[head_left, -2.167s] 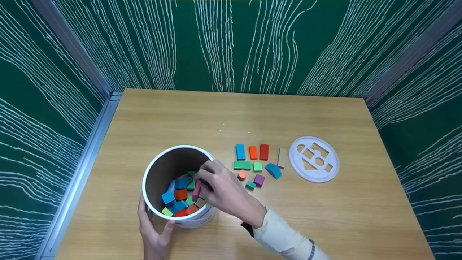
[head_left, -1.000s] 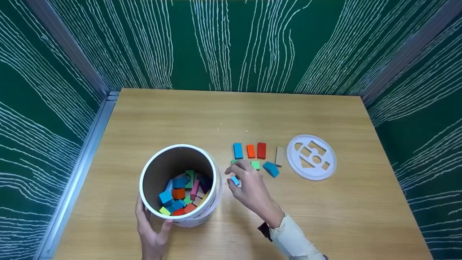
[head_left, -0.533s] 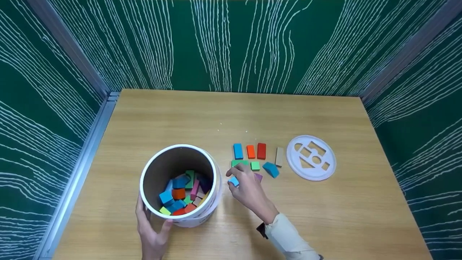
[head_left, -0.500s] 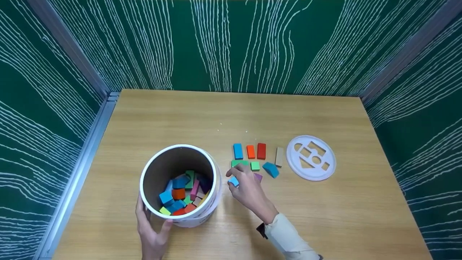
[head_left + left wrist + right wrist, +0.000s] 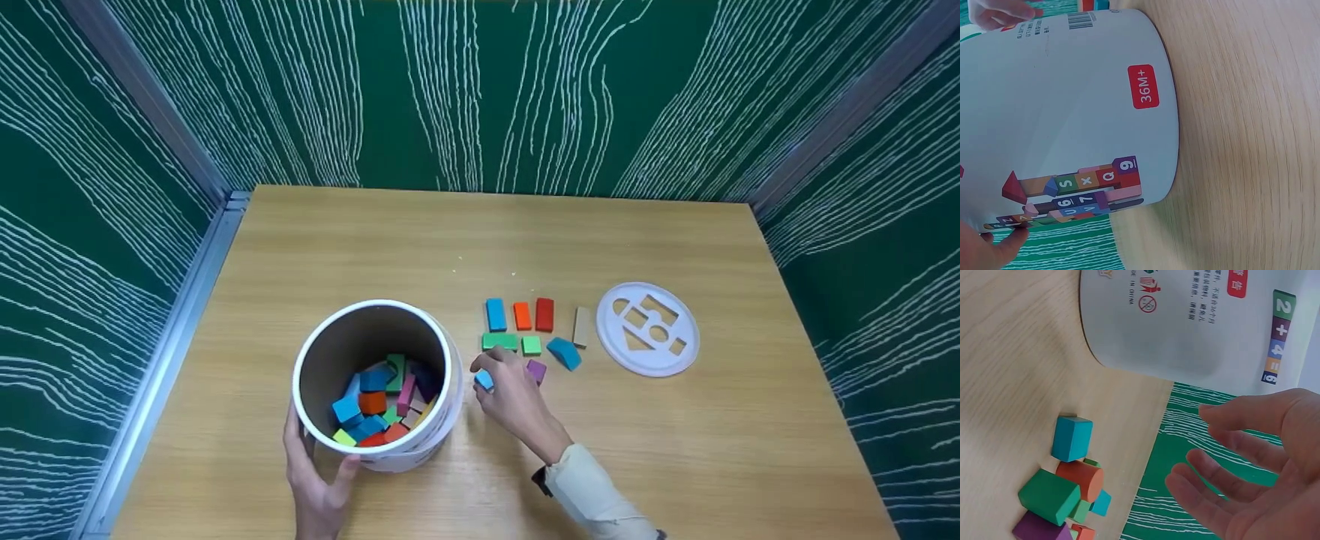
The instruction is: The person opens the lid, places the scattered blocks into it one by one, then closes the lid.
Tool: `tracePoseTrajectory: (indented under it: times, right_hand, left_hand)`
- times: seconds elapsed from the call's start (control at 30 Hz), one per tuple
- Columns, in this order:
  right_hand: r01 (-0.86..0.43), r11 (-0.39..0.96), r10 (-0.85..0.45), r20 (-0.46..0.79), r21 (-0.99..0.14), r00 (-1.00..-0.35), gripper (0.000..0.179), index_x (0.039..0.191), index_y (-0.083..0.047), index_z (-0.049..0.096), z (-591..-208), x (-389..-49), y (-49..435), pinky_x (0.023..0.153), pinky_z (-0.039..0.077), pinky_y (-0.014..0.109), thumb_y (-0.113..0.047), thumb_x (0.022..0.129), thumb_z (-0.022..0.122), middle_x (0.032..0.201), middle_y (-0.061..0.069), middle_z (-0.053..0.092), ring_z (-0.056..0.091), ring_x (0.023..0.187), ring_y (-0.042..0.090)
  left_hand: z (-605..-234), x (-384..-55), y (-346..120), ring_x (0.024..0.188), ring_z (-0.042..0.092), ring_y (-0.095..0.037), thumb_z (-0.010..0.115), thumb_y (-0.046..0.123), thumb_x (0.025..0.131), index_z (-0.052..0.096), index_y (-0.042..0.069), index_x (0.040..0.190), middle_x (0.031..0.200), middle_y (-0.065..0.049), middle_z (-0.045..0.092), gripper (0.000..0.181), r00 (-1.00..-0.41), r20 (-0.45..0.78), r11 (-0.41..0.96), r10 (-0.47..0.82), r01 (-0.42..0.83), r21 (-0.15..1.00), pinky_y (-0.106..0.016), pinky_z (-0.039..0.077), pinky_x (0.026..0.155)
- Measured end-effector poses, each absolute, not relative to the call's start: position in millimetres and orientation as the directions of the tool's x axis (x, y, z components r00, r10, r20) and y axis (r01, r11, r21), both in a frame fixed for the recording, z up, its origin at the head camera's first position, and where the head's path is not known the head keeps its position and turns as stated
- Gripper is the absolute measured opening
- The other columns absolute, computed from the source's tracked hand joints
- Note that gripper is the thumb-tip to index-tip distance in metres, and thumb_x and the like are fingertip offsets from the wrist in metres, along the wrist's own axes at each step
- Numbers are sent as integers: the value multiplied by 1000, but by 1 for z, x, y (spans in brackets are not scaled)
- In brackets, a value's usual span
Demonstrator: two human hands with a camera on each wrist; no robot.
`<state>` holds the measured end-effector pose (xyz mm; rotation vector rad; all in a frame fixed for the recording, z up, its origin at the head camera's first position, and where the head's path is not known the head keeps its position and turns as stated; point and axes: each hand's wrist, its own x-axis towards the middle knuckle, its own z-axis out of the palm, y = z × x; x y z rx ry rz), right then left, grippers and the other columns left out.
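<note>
My left hand (image 5: 319,480) holds the white bucket (image 5: 401,463) at its near left side, thumb in front and fingers round the wall. Inside lie several coloured blocks, among them a pink block (image 5: 406,394). My right hand (image 5: 517,401) hovers just right of the bucket, fingers loosely bent and nothing between them. Seen from the head, a light blue block (image 5: 484,381) shows between its thumb and index finger. The right wrist view has that blue block (image 5: 1071,439) standing on the table, apart from the fingertips. Nearby in that view are an orange cylinder (image 5: 1085,480) and a green block (image 5: 1050,495).
Beyond the right hand lie a green block (image 5: 500,342), a purple block (image 5: 536,371), a blue arch-like block (image 5: 564,353) and several others in loose rows. A round white lid (image 5: 611,352) with shaped holes lies to their right. Green walls surround the wooden table (image 5: 675,465).
My right hand has left the bucket, where the pink block stays, and moved right to the light blue block, then slightly down and left. The left hand has stayed on the bucket.
</note>
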<state>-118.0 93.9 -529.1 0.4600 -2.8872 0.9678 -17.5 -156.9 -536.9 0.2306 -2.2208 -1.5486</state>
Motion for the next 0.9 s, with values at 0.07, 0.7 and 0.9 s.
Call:
tracePoseTrajectory:
  times: [0.07,0.7,0.9]
  right_hand:
    - [-299,758,-260,153,-580,-953,18,92,-7,70,-530,-118,94,84,54,43,-1,75,73,103,10,61,58,100,30]
    - [-313,821,-257,180,-478,-950,24,93,-6,70,-558,-119,89,66,54,39,2,70,71,97,10,56,54,94,27]
    - [-290,825,-261,128,-485,-957,27,94,-4,71,-566,-121,88,65,53,39,6,69,71,93,10,57,55,88,26]
  left_hand:
    - [-537,-17,-157,130,29,-13,72,7,74,19,15,150,152,-4,26,94,-897,241,367,-369,98,925,-14,29,103]
    - [-532,-17,-155,130,29,-15,71,7,77,18,15,150,152,-4,26,91,-902,205,335,-381,72,939,-26,31,108]
    - [-531,-17,-154,130,29,-14,71,9,78,18,15,150,152,-3,25,90,-904,193,341,-383,56,939,-42,31,110]
